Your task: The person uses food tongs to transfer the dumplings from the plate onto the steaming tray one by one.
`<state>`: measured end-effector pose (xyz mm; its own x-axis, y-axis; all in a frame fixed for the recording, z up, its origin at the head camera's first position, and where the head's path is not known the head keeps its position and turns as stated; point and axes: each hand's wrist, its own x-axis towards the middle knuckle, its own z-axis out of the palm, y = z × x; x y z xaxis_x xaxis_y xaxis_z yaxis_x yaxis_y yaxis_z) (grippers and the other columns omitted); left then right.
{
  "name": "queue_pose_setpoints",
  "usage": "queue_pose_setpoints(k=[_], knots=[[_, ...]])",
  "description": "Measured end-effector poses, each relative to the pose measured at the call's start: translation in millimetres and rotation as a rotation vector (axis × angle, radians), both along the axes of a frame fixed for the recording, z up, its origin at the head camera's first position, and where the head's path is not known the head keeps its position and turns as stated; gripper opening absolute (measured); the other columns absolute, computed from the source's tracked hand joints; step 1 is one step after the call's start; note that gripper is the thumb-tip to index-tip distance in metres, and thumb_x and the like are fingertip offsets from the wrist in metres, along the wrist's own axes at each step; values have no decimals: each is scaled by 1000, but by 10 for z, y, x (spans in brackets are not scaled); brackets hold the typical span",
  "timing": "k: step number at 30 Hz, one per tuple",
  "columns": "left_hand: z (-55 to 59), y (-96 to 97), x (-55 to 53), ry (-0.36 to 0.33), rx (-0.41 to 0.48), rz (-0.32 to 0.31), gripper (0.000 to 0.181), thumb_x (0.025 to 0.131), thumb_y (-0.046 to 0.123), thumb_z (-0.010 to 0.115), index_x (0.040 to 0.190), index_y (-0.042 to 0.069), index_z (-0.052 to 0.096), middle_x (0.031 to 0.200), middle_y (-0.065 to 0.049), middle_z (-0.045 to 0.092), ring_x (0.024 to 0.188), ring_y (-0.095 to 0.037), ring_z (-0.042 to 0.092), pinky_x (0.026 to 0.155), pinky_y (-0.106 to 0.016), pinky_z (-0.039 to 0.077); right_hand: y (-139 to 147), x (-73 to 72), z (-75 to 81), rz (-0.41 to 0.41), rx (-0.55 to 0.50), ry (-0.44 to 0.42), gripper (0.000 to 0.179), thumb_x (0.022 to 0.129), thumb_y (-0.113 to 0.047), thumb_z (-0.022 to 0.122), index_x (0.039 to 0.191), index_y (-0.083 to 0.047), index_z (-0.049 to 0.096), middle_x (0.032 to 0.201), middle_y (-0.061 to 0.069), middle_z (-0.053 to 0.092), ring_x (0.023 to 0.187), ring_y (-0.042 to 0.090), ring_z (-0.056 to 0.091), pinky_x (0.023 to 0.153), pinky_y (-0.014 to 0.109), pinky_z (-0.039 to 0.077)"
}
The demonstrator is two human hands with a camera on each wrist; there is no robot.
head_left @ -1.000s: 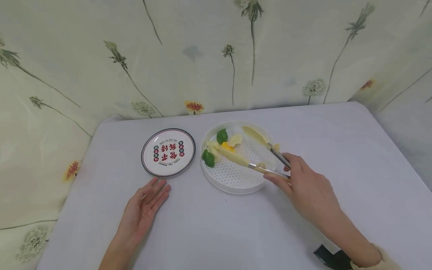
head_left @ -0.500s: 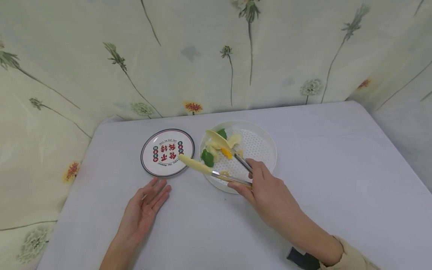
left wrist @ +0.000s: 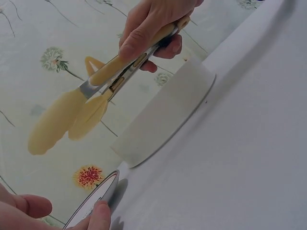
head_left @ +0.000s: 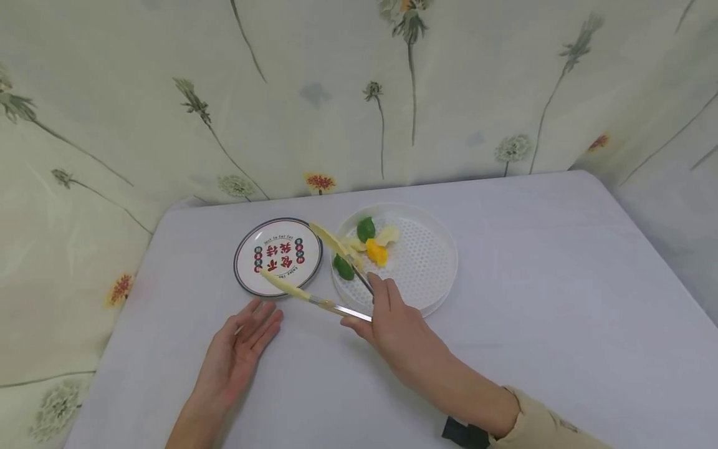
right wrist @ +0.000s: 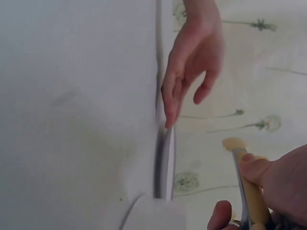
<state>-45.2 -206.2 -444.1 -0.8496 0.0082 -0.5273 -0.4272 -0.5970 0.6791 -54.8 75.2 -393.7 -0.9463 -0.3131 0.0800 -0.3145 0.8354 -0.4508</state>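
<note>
My right hand (head_left: 401, 333) grips a pair of tongs (head_left: 284, 287) with pale yellow heads and steel arms. Their heads are spread apart above the printed plate (head_left: 250, 248) and the near left side of the white round tray (head_left: 423, 262); nothing shows between them. On the tray lie two green pieces (head_left: 366, 229), a bright yellow piece (head_left: 376, 252) and pale yellow pieces (head_left: 387, 235), partly covered by the tongs. My left hand (head_left: 238, 349) lies palm up with fingers extended, fingertips at the plate's near rim. The left wrist view shows the tongs (left wrist: 55, 122) held raised above the table.
A white cloth (head_left: 533, 280) covers the table, whose far edge meets a flowered curtain (head_left: 314, 112). The tray's wall (left wrist: 163, 117) stands higher than the plate beside it. A dark strap (head_left: 465, 432) hangs at my right wrist.
My right hand has carried the tongs left, from over the tray to over the plate and the tray's left edge. The left hand and the plate have stayed put.
</note>
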Motion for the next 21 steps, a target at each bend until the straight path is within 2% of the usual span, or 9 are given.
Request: queue_pose_setpoints(k=[5, 10, 14, 17, 19, 21], knots=[[2, -9, 5, 3, 0, -4, 55, 107, 21, 37, 161, 18, 25, 163, -9, 38, 141, -19, 53, 118, -28, 49, -169, -2, -62, 37, -9, 65, 81, 95, -52, 61, 148, 4, 35, 119, 20, 55, 53, 22, 54, 51, 31, 57], [10, -31, 1, 2, -53, 3, 58, 107, 22, 39, 162, 17, 21, 161, -6, 38, 145, -21, 49, 117, -26, 49, -378, -38, -135, 79, 25, 74, 81, 97, -53, 58, 148, 6, 36, 123, 22, 55, 60, 20, 60, 56, 30, 62], [18, -53, 1, -9, -67, 15, 59, 108, 25, 40, 162, 18, 18, 164, -5, 32, 147, -22, 45, 117, -25, 49, -530, -78, -261, 118, 103, 148, 81, 98, -54, 55, 146, 9, 38, 127, 24, 57, 80, 21, 70, 68, 27, 65], [18, -84, 19, -10, -54, 24, 60, 108, 27, 42, 162, 18, 19, 166, -5, 29, 147, -23, 44, 118, -25, 48, -610, -109, -374, 128, 139, 220, 79, 99, -52, 54, 144, 12, 39, 128, 25, 57, 94, 21, 71, 74, 24, 66], [20, -108, 38, -4, -43, 23, 60, 108, 28, 43, 162, 17, 20, 167, -5, 28, 147, -23, 45, 119, -25, 47, -656, -138, -440, 116, 156, 257, 77, 99, -50, 54, 143, 12, 41, 127, 24, 57, 94, 20, 70, 73, 22, 65], [29, -133, 60, 2, -26, 23, 60, 108, 29, 44, 162, 17, 20, 166, -5, 28, 144, -22, 49, 120, -26, 46, -712, -174, -488, 97, 164, 286, 76, 99, -50, 54, 142, 12, 43, 124, 22, 58, 84, 15, 68, 66, 19, 62]])
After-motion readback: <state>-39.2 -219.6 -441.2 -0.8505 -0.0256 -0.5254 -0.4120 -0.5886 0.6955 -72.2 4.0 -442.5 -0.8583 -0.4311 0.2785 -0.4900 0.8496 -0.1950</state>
